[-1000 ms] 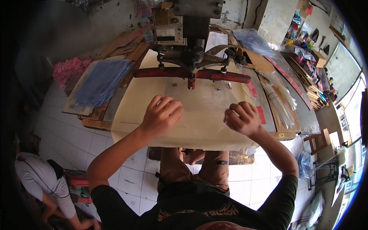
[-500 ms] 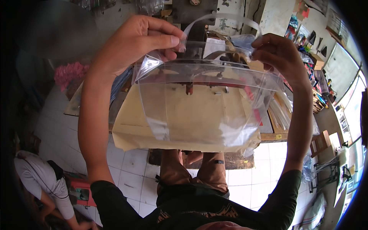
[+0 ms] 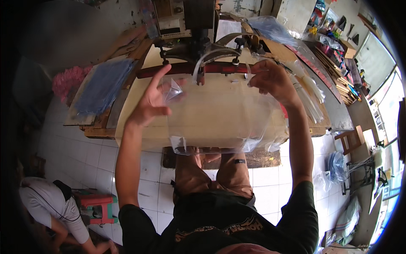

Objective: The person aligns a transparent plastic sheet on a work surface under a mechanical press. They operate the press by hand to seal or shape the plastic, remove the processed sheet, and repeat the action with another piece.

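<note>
A clear plastic bag (image 3: 207, 122) hangs in front of me over the tan board (image 3: 139, 122), its lower edge past the board's near edge. At its upper left corner is my left hand (image 3: 148, 101), fingers and thumb spread, with the corner beside the fingers and nothing gripped. Across from it my right hand (image 3: 272, 82) is closed in a pinch at the bag's upper right, by the translucent strap (image 3: 197, 70). The strap's left end dangles loose above the bag. Just beyond stands a dark press machine with a red bar (image 3: 182, 69).
Blue plastic sheets (image 3: 103, 84) lie on the left of the table, next to pink material (image 3: 69, 82). Clear strips (image 3: 306, 95) and wooden pieces lie on the right. A person (image 3: 50, 203) bends near a red and green stool (image 3: 97, 207) at lower left.
My left hand has let go of the strap end and opened. Both hands have come lower and nearer, the bag sinking with them. The machine's red bar now shows more fully.
</note>
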`<state>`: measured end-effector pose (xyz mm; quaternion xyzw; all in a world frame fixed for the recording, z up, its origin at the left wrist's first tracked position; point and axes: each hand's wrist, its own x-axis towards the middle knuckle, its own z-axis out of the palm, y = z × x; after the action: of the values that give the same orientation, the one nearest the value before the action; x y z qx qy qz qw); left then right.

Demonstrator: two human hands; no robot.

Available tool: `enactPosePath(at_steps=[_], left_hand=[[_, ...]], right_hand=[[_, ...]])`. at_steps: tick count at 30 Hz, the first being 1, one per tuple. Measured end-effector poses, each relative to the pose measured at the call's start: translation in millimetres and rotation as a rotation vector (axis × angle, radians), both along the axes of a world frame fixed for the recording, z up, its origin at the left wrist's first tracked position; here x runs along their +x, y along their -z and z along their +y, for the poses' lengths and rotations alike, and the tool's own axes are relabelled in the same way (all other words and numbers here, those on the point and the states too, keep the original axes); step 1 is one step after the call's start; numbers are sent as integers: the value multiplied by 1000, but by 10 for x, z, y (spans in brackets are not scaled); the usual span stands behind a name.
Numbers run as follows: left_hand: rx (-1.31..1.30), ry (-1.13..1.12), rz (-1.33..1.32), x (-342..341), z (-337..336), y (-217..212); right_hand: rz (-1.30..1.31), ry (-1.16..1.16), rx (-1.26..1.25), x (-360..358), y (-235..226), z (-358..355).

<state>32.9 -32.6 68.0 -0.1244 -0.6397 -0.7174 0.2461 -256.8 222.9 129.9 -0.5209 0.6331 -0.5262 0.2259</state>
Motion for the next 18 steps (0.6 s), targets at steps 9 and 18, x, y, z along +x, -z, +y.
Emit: enactPosePath(at_steps=[9,18], left_hand=[[-50,-565,-30,86,479,753],[-181,-644,-128,310,590,794]], right_hand=[[-153,-120,-5,-160,514,409],[234,18,-59,246,1038,715]])
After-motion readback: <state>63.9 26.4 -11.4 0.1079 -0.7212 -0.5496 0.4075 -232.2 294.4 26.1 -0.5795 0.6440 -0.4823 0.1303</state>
